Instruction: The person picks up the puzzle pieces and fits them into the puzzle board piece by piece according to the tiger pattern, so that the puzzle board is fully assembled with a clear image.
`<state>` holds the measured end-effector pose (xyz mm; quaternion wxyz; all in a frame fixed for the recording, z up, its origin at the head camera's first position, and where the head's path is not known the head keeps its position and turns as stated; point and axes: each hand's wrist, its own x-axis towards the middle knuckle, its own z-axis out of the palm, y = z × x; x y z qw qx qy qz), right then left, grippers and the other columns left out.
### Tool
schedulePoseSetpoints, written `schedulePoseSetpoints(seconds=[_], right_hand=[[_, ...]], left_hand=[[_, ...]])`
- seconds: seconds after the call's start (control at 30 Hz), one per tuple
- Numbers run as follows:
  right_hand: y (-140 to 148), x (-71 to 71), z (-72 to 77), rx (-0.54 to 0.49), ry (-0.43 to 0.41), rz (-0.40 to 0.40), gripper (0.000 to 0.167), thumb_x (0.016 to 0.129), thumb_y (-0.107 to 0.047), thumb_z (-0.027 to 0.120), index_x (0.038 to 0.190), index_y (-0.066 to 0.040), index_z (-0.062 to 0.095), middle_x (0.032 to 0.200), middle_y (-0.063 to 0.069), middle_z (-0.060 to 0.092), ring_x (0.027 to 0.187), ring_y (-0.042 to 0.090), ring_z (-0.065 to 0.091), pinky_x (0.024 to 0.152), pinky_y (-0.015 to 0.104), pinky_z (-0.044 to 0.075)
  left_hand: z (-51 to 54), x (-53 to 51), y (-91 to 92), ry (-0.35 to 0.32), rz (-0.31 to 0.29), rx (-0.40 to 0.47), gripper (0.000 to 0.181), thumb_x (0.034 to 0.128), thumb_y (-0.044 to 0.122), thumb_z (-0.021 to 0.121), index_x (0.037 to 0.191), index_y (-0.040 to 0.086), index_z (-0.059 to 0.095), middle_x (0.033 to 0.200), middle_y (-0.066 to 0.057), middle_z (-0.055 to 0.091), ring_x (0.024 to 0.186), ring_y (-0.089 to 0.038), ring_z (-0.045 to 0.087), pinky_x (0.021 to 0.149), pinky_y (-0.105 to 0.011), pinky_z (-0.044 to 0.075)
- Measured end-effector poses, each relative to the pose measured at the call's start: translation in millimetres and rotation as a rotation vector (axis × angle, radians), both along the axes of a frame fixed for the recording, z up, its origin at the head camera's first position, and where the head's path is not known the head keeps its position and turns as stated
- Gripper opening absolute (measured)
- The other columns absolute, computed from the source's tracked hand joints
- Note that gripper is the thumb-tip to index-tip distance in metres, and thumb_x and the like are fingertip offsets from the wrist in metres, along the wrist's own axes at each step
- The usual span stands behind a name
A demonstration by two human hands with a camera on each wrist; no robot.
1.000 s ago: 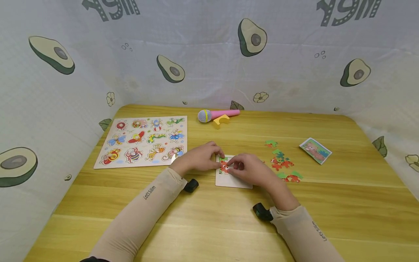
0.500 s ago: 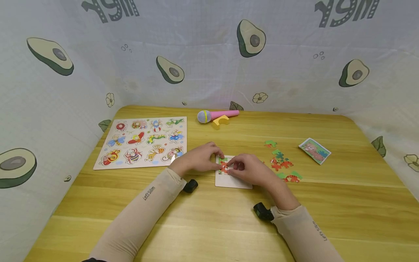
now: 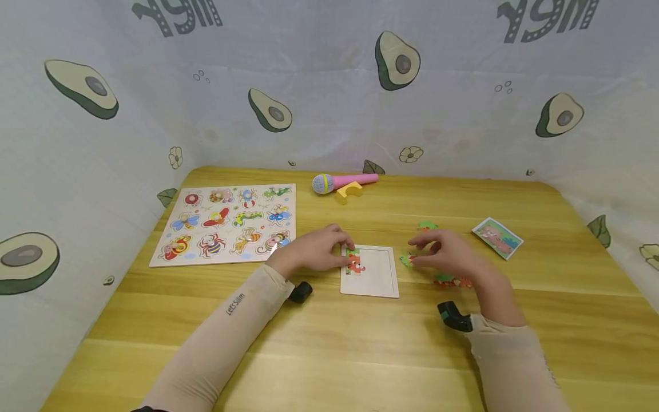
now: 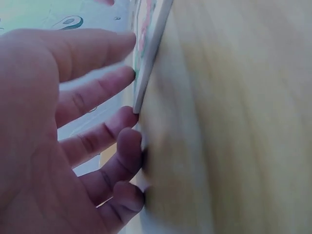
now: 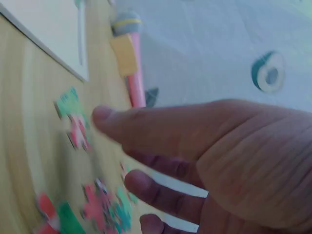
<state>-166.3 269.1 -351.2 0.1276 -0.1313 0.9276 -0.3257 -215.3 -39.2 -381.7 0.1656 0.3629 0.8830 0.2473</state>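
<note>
My left hand point(image 3: 321, 249) rests at the left edge of a pale square puzzle board point(image 3: 378, 277), thumb and fingertips touching it. Joined jigsaw pieces point(image 3: 353, 264), red and green with part of an animal face, lie in the board's upper left. To the right of the board, my right hand point(image 3: 448, 254) hovers with its fingers apart, beside a loose green and red jigsaw piece point(image 3: 404, 260). In the right wrist view that piece point(image 5: 75, 117) lies on the table, just off the thumb tip. Several more loose pieces point(image 3: 453, 281) are partly hidden under this hand.
A peg puzzle of insects point(image 3: 237, 220) lies at the left. Toward the back are a pink toy microphone point(image 3: 355, 179) and a yellow arch block point(image 3: 349, 192). A picture card point(image 3: 497, 237) lies at the right, and another green piece point(image 3: 427, 225) behind my right hand.
My right hand has left the joined pieces on the board and moved right to the loose pieces, uncovering the board's right part. The left hand stays at the board's edge.
</note>
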Motion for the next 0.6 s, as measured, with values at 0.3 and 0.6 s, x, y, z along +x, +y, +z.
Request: schedulePoseSetpoints(seconds=[0.3, 0.6], right_hand=[[32.1, 3.9, 2.9, 0.077, -0.065, -0.055, 0.045, 0.086, -0.021, 0.082, 0.124, 0.001, 0.07, 0.118, 0.02, 0.067, 0.087, 0.023, 0.064, 0.067, 0.035, 0.053], [36.1, 2.4, -4.9, 0.089, -0.072, -0.069, 0.043, 0.086, -0.022, 0.082, 0.122, 0.0, 0.071, 0.12, 0.02, 0.068, 0.094, 0.025, 0.066, 0.072, 0.034, 0.053]], left_hand=[[2.9, -1.8, -5.8, -0.062, -0.037, -0.014, 0.055, 0.0831, 0.048, 0.081, 0.13, 0.027, 0.062, 0.128, 0.006, 0.047, 0.112, -0.014, 0.05, 0.101, -0.031, 0.04], [2.1, -2.1, -6.9, -0.075, -0.047, -0.017, 0.061, 0.079, 0.045, 0.086, 0.132, 0.024, 0.062, 0.128, 0.005, 0.046, 0.112, -0.014, 0.049, 0.102, -0.029, 0.039]])
